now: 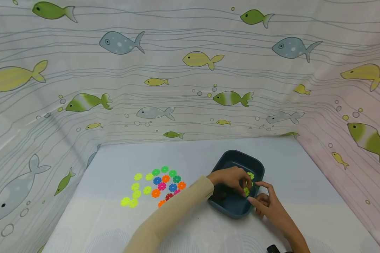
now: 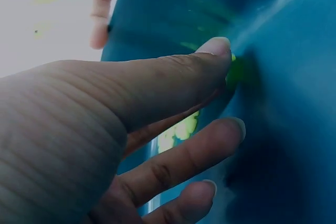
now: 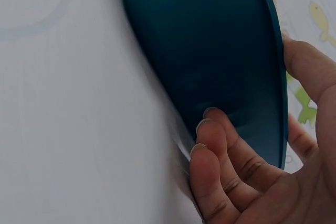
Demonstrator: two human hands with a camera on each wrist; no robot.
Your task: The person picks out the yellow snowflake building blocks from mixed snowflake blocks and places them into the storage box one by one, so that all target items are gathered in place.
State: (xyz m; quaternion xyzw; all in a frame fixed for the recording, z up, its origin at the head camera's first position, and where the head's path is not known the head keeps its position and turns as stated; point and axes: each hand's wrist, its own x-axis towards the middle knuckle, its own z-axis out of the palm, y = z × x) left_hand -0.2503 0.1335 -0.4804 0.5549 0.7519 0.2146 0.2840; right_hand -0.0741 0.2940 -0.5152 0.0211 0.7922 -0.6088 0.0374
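Inside the dark blue tray (image 1: 232, 209), my left hand (image 1: 232, 178) pinches a yellow-green notched plastic disc (image 1: 246, 192) between thumb and fingers. In the left wrist view, the thumb (image 2: 173, 80) covers most of that disc. More yellow-green discs (image 1: 251, 175) lie in the tray by its right wall. My right hand (image 1: 269, 203) holds the tray's right side. In the right wrist view, its thumb and index finger are at the rim, and its other fingers (image 3: 210, 137) curl against the outer wall (image 3: 205, 35).
Left of the tray, many loose discs lie on the white table (image 1: 95, 211): yellow ones (image 1: 136, 193), green ones (image 1: 164, 169), orange ones (image 1: 156, 193), blue and pink ones. My left sleeve (image 1: 174, 211) hides some. A black object (image 1: 273, 248) is at the bottom edge. Fish-print cloth (image 1: 183, 95) surrounds the table.
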